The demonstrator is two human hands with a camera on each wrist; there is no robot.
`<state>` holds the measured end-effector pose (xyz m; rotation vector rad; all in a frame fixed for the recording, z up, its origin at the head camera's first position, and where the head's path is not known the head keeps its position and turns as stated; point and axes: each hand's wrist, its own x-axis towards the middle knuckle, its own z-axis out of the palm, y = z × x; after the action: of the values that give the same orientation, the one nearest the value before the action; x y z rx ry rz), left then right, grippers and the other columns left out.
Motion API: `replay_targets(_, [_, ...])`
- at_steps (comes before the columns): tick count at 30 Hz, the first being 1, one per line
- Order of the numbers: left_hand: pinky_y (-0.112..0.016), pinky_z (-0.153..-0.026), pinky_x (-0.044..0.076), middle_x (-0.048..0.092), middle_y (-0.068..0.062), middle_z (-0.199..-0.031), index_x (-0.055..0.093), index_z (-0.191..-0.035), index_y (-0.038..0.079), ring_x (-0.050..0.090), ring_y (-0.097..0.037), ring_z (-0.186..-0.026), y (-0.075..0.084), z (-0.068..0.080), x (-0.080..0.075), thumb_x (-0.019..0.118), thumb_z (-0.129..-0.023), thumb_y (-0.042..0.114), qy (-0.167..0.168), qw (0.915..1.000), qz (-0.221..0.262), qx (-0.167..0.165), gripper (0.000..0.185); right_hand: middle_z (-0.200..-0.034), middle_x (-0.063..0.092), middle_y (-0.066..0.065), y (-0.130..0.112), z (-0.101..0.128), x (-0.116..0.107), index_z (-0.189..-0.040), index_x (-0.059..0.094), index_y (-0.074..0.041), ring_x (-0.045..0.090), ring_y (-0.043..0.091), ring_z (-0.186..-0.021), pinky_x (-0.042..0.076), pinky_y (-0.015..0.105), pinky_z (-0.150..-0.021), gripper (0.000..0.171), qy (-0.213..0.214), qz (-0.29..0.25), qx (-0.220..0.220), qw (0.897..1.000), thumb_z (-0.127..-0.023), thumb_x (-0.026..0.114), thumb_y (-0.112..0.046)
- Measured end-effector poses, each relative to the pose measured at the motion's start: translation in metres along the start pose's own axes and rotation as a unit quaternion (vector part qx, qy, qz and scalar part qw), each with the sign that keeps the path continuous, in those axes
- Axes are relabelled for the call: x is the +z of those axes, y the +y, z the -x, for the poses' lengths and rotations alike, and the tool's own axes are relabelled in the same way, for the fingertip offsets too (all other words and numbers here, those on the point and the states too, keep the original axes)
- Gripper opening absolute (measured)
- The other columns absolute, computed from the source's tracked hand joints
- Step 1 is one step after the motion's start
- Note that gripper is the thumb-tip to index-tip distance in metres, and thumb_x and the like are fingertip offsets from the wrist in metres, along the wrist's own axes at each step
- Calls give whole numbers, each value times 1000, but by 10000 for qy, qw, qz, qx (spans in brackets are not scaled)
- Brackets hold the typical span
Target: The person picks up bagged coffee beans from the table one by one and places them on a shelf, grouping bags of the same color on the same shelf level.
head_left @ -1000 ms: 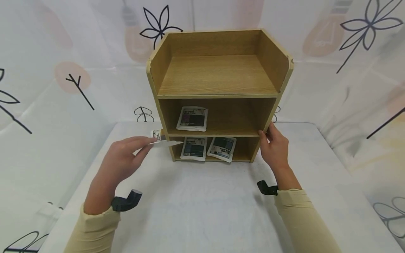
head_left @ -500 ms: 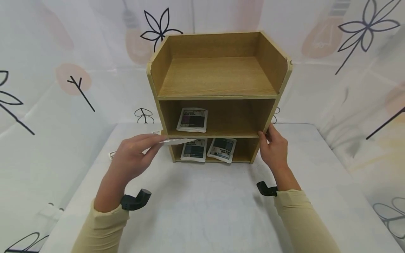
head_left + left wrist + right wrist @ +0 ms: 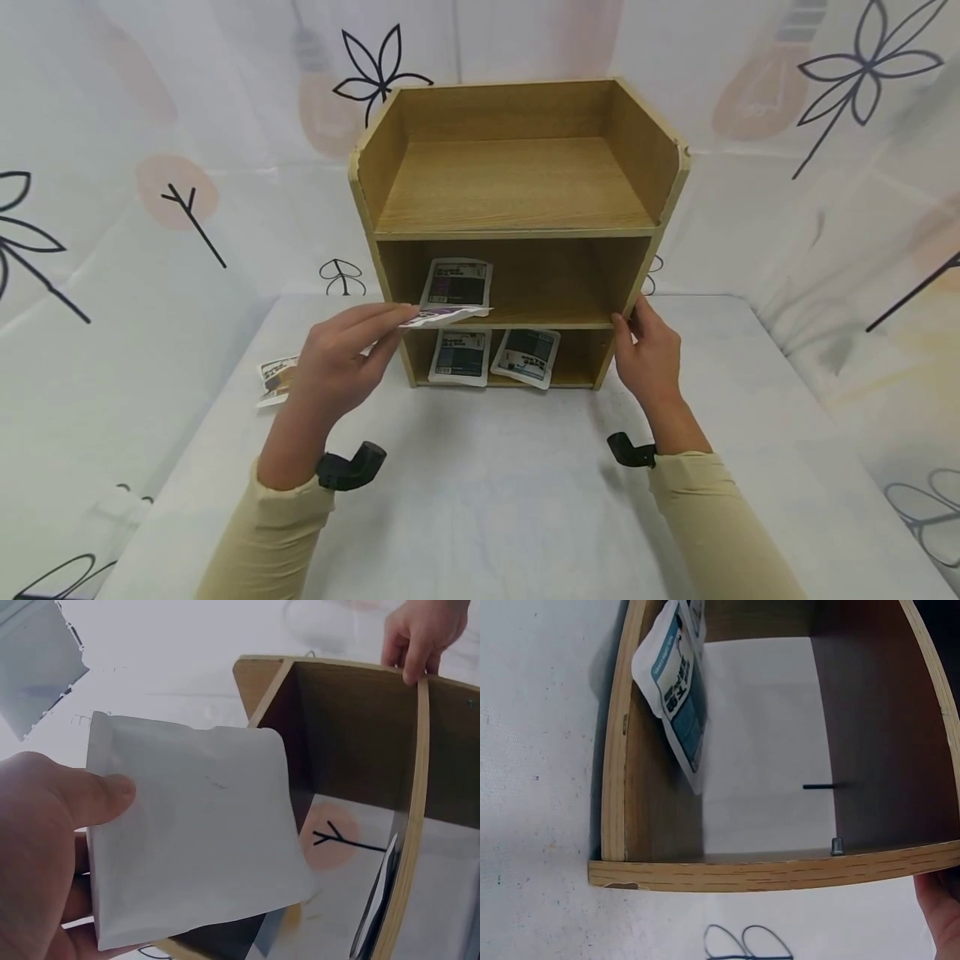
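Observation:
My left hand (image 3: pixel 348 358) pinches a flat white pouch (image 3: pixel 450 316) by its left edge, thumb on top. The pouch is nearly level at the front of the middle compartment; the left wrist view shows its plain white face. Just behind it, another labelled pouch (image 3: pixel 459 281) leans in that compartment. Below are a dark-labelled pouch (image 3: pixel 460 358) and a tilted pouch (image 3: pixel 527 357). My right hand (image 3: pixel 651 350) grips the right side panel of the wooden shelf (image 3: pixel 517 187), thumb at the front edge and fingers partly hidden behind.
More pouches (image 3: pixel 277 379) lie on the white table at left, partly covered by my left arm. The shelf's top tier has raised sides and a back. A patterned white sheet (image 3: pixel 247 100) hangs behind. In the right wrist view, a small metal peg (image 3: pixel 837 846) sticks out inside the shelf.
My left hand has carried its pouch rightward and slightly up, from beside the shelf to the front of the middle compartment. Pouches on the table at left have come into view. My right hand stays put.

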<state>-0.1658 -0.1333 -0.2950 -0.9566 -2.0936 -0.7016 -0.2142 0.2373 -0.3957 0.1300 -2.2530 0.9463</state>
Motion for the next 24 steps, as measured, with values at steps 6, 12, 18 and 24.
replay_targets(6, [-39,-82,58,73,-10,-109,72,-114,7,70,-24,-96,3,-7,9,69,-84,-3,67,9999,68,73,32,-128,61,23,1,0,1,-141,47,-9,63,41,-112,52,53,-91,44,34,19,-77,10000,-98,54,-15])
replay_targets(12, [-39,-86,58,72,-10,-112,72,-115,8,70,-24,-99,4,-12,21,69,-84,-3,180,9995,148,194,33,-128,62,23,2,0,1,-141,48,-8,63,41,-112,52,53,-91,43,12,63,-78,9999,-99,54,-15])
replay_targets(18, [-38,-87,57,72,-10,-111,71,-116,9,69,-24,-100,6,-16,34,67,-86,-2,224,9993,135,253,31,-127,62,23,1,0,0,-140,48,-7,63,42,-111,52,53,-91,42,14,55,-94,9999,-99,53,-15])
replay_targets(24, [-36,-88,57,72,-9,-110,72,-116,10,69,-23,-102,6,-20,48,65,-89,2,212,9992,104,332,29,-127,62,23,0,0,0,-139,49,-7,63,41,-112,52,53,-91,41,26,64,-137,9999,-99,54,-15])
